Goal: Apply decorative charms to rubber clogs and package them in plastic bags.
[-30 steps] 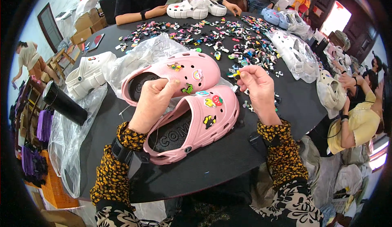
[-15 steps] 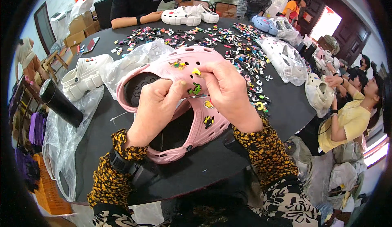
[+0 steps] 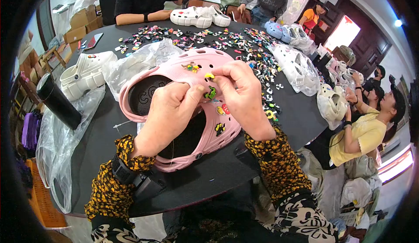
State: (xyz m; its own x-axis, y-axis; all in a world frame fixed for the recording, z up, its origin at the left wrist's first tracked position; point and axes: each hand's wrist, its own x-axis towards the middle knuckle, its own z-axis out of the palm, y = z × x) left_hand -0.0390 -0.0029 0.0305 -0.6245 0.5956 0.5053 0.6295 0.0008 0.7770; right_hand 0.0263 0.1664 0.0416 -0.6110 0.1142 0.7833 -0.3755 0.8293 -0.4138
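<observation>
Right grip (image 3: 242, 94) pinches one yellow charm (image 3: 209, 75) between thumb and forefinger, just over the front of the farther pink clog (image 3: 172, 68); whether charm and clog touch cannot be told. Left grip (image 3: 170, 112) is clenched on that same clog, fingers curled into the opening, thumb outside. Two pink clogs lie together on the dark surface (image 3: 209, 186), the nearer pink clog (image 3: 205, 149) partly hidden by both grips. Besides the pinched one, two charms show on the farther clog: one brown and green (image 3: 190, 67), one green (image 3: 211, 93). Three show on the nearer: one red, one yellow, one black and yellow (image 3: 219, 129). At left are one black cylinder (image 3: 59, 101) and at least one white clog (image 3: 85, 75). Two white clogs (image 3: 192, 17) sit across the surface, near one person in a black shirt (image 3: 146, 3). Loose charms (image 3: 192, 35) are too many to count.
</observation>
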